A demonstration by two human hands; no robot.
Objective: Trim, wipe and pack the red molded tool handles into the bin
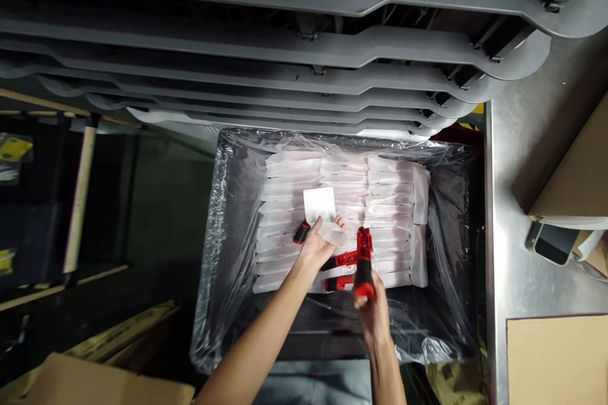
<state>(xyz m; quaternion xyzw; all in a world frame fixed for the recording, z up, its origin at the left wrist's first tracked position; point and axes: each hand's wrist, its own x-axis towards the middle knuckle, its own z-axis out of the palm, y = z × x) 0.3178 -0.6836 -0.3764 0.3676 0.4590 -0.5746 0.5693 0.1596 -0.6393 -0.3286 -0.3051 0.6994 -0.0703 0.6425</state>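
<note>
My left hand (pixel 317 248) is over the middle of a plastic-lined bin, its fingers closed on a thin white sleeve (pixel 335 235). A flat white square (pixel 319 203) shows just beyond the fingertips; whether it is part of the sleeve I cannot tell. My right hand (pixel 373 307) grips a red-and-black handheld tool (pixel 363 262), held upright above the bin. Two similar red-and-black tools (pixel 339 282) (pixel 346 258) lie to its left, and the black-and-red end of another (pixel 301 232) shows beside my left hand. Rows of white wrapped packets (pixel 388 208) lie beneath.
Clear plastic film (pixel 228 202) lines the dark bin. Grey curved racks (pixel 237 44) overhang its far side. On the right, a metal table (pixel 513 202) carries a cardboard box (pixel 577 164), a phone-like device (pixel 555 243) and a cardboard sheet (pixel 558 360). More cardboard (pixel 99 383) is at lower left.
</note>
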